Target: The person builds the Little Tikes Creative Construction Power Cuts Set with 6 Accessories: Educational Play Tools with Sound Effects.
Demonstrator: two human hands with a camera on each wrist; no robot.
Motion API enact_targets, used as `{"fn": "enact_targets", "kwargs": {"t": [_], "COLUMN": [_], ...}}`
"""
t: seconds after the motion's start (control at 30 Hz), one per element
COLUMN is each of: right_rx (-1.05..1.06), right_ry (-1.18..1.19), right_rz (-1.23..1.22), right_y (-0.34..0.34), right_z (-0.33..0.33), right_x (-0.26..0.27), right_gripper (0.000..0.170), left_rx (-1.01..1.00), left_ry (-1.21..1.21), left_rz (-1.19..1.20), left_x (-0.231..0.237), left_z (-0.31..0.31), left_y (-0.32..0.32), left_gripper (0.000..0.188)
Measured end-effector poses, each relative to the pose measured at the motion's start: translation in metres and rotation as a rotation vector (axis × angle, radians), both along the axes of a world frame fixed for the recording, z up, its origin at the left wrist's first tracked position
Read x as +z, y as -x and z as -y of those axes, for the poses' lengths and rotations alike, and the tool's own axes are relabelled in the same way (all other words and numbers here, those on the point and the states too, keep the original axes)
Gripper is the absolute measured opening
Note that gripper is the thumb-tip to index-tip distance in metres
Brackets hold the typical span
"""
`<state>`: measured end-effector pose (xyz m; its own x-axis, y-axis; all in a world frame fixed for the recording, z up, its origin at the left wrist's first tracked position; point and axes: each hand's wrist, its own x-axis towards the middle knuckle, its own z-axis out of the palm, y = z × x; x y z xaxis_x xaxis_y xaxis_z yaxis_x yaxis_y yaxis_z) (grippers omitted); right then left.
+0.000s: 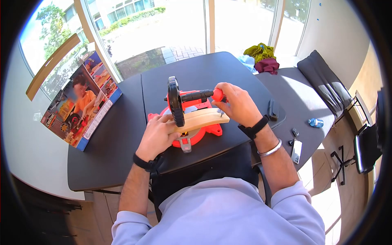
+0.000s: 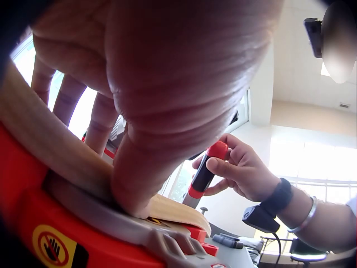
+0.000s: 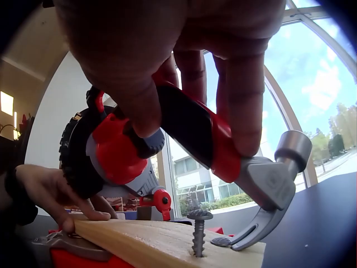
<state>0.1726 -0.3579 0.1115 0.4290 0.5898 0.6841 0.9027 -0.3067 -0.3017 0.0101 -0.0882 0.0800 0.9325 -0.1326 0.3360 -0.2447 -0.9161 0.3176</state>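
Note:
My left hand (image 1: 156,136) holds the left part of a curved toy wooden plank (image 1: 206,118), thumb along its near side and fingers over the far side. The plank lies across a red toy miter saw (image 3: 120,153), whose black round blade (image 1: 175,102) stands beside the left fingers. In my right hand (image 1: 241,107) is a toy claw hammer (image 3: 265,184), gripped by its red and black handle. The grey claw reaches down to the plank's right end, right at a flat round grey head (image 3: 221,242). Nearby, a grey screw (image 3: 199,234) stands upright, partly sunk in the wood.
A large printed toy box (image 1: 83,102) leans at the table's left. On the right are a black case (image 1: 273,109), a white phone (image 1: 297,151) and a blue bottle (image 1: 315,123). Folded cloths (image 1: 261,57) lie at the back right, by the windows.

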Motion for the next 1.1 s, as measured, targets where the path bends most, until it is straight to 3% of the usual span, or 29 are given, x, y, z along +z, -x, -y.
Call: {"fn": "enact_targets", "kwargs": {"t": [0.17,0.23,0.33,0.57,0.93,1.1], "right_rx": [-0.133,-0.326,-0.372,-0.03,-0.157,-0.142], "right_ry": [-0.119,-0.188,-0.231,-0.093,-0.317,-0.412], "right_rz": [-0.157,-0.378,-0.483,-0.142,-0.752,-0.846], "right_y": [-0.014,-0.02,-0.031,-0.015,-0.039,-0.046], "right_z": [0.003,0.006,0.007,0.005,0.014,0.017], "right_x": [-0.012,-0.015,-0.022,-0.008,-0.02,-0.03], "right_gripper": [0.041,0.042,0.042,0.041,0.041,0.04], "left_rx": [0.008,0.005,-0.001,-0.002,-0.006,-0.004], "left_ry": [0.005,-0.001,-0.015,-0.012,0.016,0.038], "left_rz": [-0.006,-0.007,0.007,-0.046,-0.054,-0.065], "left_x": [-0.001,-0.002,-0.005,0.001,-0.006,-0.003], "left_z": [0.0,-0.001,-0.002,-0.002,-0.011,-0.009], "left_y": [-0.001,-0.001,-0.002,-0.002,-0.003,-0.001], "left_gripper": [0.033,0.034,0.036,0.037,0.032,0.033]}}
